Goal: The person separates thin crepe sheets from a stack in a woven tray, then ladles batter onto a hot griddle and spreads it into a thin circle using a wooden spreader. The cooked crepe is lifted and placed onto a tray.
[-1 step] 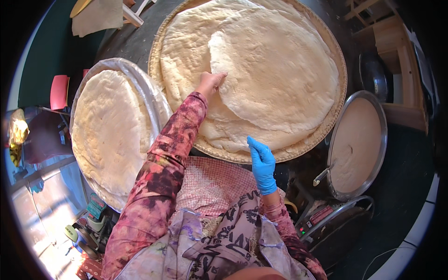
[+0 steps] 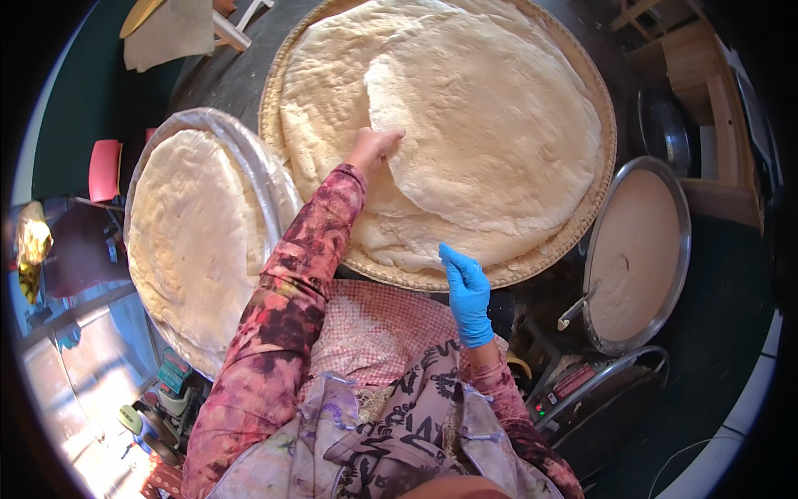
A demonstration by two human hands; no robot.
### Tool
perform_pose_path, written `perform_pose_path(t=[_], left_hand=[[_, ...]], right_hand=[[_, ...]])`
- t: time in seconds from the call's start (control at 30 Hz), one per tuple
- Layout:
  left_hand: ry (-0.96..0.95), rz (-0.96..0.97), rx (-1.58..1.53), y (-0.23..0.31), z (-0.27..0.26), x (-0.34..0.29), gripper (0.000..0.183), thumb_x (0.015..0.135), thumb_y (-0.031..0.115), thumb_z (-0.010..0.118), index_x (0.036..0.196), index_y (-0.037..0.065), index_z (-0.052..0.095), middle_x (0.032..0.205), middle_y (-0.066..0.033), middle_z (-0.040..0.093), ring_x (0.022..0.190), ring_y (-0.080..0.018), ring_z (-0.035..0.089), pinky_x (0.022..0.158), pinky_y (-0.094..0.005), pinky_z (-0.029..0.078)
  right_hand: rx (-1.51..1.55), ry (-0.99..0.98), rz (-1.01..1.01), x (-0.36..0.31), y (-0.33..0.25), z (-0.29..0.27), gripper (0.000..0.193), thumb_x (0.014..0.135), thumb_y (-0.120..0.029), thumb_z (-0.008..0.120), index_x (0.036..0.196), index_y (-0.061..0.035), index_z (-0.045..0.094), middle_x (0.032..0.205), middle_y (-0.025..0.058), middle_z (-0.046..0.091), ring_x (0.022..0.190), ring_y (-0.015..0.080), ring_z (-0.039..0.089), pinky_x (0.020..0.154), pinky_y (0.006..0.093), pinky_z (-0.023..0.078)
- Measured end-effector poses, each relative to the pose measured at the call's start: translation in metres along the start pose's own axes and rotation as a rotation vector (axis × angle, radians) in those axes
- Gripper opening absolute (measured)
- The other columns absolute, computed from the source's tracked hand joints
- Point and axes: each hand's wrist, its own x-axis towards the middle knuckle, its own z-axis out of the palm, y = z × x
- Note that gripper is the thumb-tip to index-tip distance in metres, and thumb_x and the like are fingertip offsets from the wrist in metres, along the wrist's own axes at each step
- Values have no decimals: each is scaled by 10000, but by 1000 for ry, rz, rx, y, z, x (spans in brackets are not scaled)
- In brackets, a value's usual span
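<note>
Dark surface (image 2: 204, 90) shows beyond the woven tray (image 2: 391, 277), with a plastic-lined tray (image 2: 259, 170) left of it and a metal pan (image 2: 684, 220) to its right. Inside the woven tray, the top flatbread (image 2: 490, 125) overlaps a larger flatbread (image 2: 322, 112); nearly round, it has no clear long axis. It lies right of the bare left hand (image 2: 376, 150), the nearer one, whose fingers are folded narrow at its left edge; whether they pinch it I cannot tell. By the woven tray's near rim, the gloved right hand (image 2: 468, 291) has fingers together, nothing seen in it
</note>
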Motion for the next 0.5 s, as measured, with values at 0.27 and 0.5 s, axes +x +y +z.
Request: perform_pose_path(t=[0.27,0.5], left_hand=[[184,710,607,90,89,-7,224,729,156,632,569,2,598,509,-11,537,458,-87,473,437,-255,377],[-134,898,360,207,127,-45,122,752,127,633,732,10,609,623,-52,593,519,-146,565,476,-293,460]], right_hand=[[670,177,622,18,25,-59,382,903,-287,514,1222,-76,517,1135,90,578,967,155,566,775,261,458],[1347,220,588,63,18,-123,877,715,-644,564,1331,-59,348,1303,137,434,1101,312,482,922,447,400]])
